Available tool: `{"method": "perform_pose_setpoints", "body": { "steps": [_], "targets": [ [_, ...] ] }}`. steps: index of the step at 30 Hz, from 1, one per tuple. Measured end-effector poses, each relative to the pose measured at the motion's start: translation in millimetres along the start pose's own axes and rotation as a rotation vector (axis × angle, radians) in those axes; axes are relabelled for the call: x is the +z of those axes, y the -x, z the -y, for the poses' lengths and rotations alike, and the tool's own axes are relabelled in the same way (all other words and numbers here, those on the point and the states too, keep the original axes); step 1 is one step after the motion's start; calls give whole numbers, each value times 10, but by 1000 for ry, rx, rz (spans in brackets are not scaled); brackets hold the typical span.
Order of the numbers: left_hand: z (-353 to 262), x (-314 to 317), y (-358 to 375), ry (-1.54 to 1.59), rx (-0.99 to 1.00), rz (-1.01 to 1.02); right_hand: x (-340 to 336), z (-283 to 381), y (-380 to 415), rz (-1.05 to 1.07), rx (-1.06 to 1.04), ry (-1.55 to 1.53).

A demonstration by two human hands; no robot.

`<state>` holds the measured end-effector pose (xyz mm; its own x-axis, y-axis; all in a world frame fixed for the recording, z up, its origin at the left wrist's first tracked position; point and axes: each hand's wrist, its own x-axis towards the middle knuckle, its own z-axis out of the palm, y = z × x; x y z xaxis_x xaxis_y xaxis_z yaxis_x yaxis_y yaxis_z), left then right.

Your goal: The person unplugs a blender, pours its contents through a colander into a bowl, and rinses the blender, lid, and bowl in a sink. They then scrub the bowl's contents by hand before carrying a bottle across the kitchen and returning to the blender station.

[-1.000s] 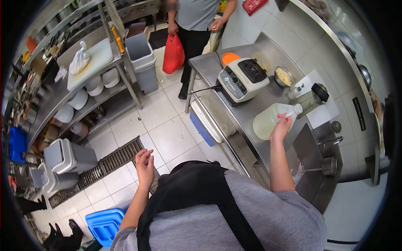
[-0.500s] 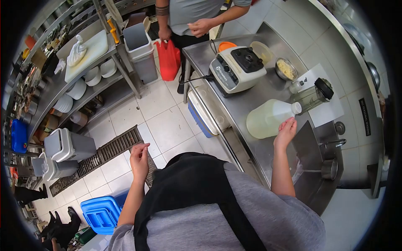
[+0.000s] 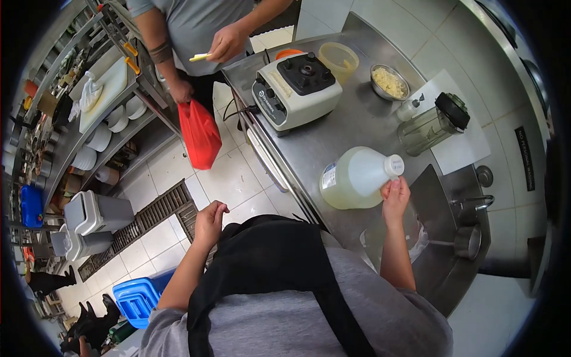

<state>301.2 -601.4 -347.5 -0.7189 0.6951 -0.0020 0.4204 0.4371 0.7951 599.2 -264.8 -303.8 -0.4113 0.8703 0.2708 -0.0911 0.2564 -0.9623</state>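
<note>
My right hand (image 3: 394,201) is closed at the handle of a large plastic jug (image 3: 351,181), just below its white cap. The jug stands upright on the steel counter (image 3: 297,157) beside the sink and holds pale yellow liquid; part of a label shows on its left side. My left hand (image 3: 209,224) hangs in front of my black apron with its fingers curled and nothing visible in them. Behind the jug sit a blender base (image 3: 294,92) and, to the right, a blender jar (image 3: 434,125) with a black lid lying tilted.
A co-worker across the counter holds a red bag (image 3: 199,137) and a thin pale-yellow item (image 3: 200,58). A bowl of chopped food (image 3: 389,82), a plastic tub (image 3: 339,59) and a pump bottle (image 3: 410,108) stand on the counter. The sink (image 3: 437,208) is at right; a blue bin (image 3: 137,300) is at lower left.
The jug has turned, bringing its label into view, and my fingers are closed at its handle. My left hand has curled tighter. The co-worker has come closer with the red bag.
</note>
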Motion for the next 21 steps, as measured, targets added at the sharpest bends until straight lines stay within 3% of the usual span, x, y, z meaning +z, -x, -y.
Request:
{"method": "perform_pose_setpoints", "body": {
  "steps": [1,4,5,6,8,11,13,14,16,18,19,20,21],
  "targets": [
    [-101,-4,-23,-78,-93,88,-56,-48,-8,9,3,-6],
    [-80,143,-60,-58,6,65,-171,-163,-43,101,-30,-43],
    [-85,126,-50,-9,-84,207,-168,-149,-53,108,-34,-53],
    [-12,158,0,-10,-96,201,-175,-146,-62,117,-36,-62],
    [361,326,193,-238,-152,239,-234,-184,-94,146,-40,-71],
    [1593,670,790,-353,-540,561,-251,-193,-147,168,-49,-89],
    [2690,1080,1516,541,-439,547,-257,-199,-167,175,-45,-102],
    [2390,934,1493,546,-450,530,-270,-212,-172,168,-52,-97],
    [1754,579,1285,195,-628,614,-290,-212,-181,187,-49,-96],
    [1778,568,1141,18,-535,394,-280,-208,-197,154,-49,-101],
    [1292,302,829,-92,-577,343,-316,-251,-212,166,-47,-103],
    [1264,105,683,31,-397,123,-305,-262,-217,197,-36,-109],
    [412,-241,397,502,-776,-64,-287,-248,-220,187,-29,-120]
  ]
}}
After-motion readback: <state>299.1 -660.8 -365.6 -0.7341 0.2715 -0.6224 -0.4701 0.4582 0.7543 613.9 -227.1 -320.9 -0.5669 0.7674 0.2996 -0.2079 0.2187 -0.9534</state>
